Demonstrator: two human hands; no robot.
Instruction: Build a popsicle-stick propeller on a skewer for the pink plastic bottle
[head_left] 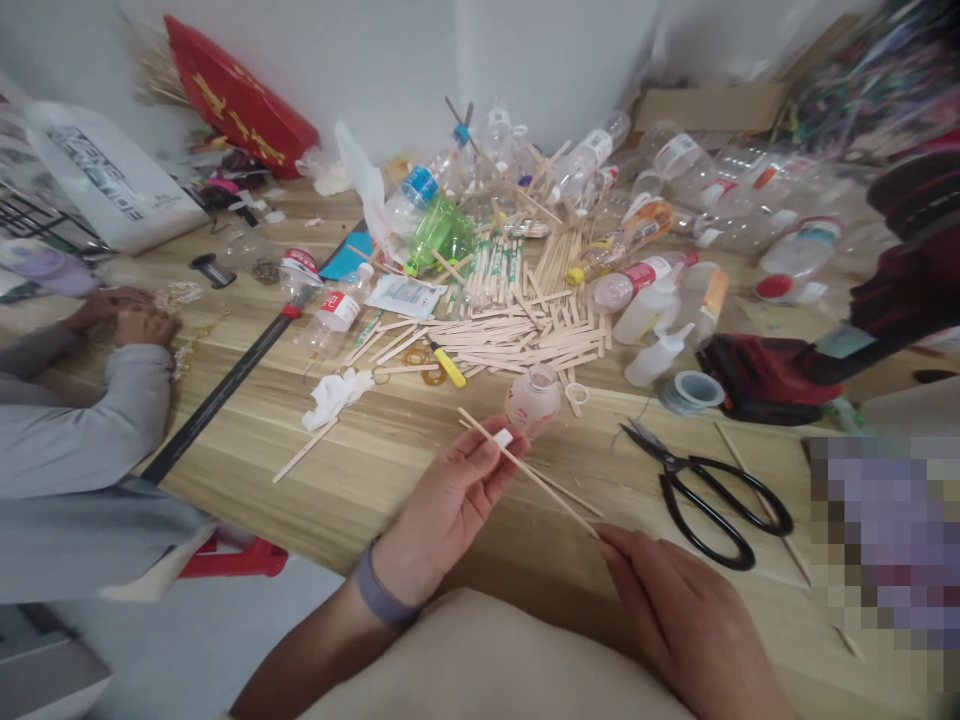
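Observation:
My left hand (439, 510) pinches a small white piece (503, 438) and a pair of thin wooden sticks (551, 489) that cross at a narrow angle. Between thumb and fingers of my right hand (686, 610) is the near end of one of these sticks. Just beyond my left fingertips stands a short clear plastic bottle (532, 398) with pinkish print and an uncapped mouth. Black-handled scissors (701, 480) lie with their blades apart, to the right of my hands. Whether the white piece is fixed to the sticks I cannot tell.
Wooden sticks (517, 340) are heaped mid-table, before many plastic bottles (795, 255). A yellow-handled tool (448, 366), tape roll (690, 392) and red-black power tool (765, 375) lie nearby. Another person's hands (139, 318) work at the left, near a long dark pole (232, 390).

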